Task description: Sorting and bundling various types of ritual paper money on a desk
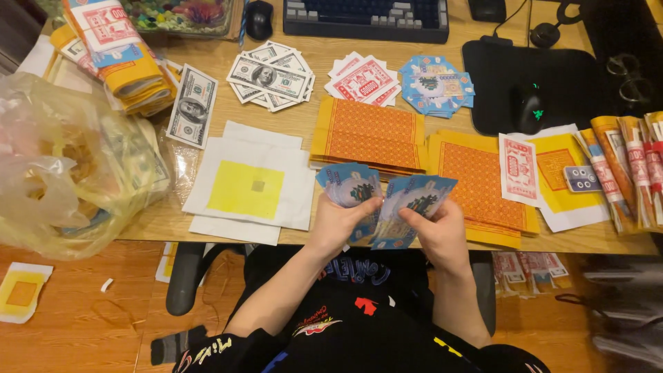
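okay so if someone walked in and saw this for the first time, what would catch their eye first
Most likely the two hands at the desk's near edge: the left hand and right hand each hold a fan of blue paper notes. Just beyond them lie bright orange patterned sheets, with a spread of grey banknote-style papers farther back. At the left edge bulges a crumpled yellowish plastic bag.
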